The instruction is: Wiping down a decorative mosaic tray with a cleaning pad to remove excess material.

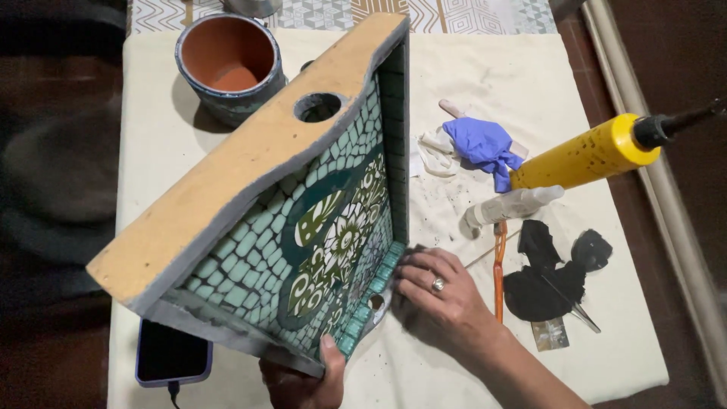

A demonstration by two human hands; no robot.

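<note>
Mosaic-tiled wooden piece (303,220) fills the centre, tipped on edge on the cloth-covered table (469,371), green tiles with floral patches. Left hand (307,379) grips its bottom edge; right hand (439,291) lies flat against its lower corner. Upper left, terracotta pot (229,64), empty inside.

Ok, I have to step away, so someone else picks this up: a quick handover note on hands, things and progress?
Left hand: grips the lower edge of the mosaic wooden piece, holding it tilted up on its side on the cloth-covered table.
Right hand: flat, fingers pressed on the small teal tiles at the bottom right corner.
Nearby: yellow squeeze bottle, blue glove, orange-handled tool, terracotta pot, phone.
Done: face mostly tiled, green flower pattern in.
Left: whether the corner strip is finished cannot be told.
</note>
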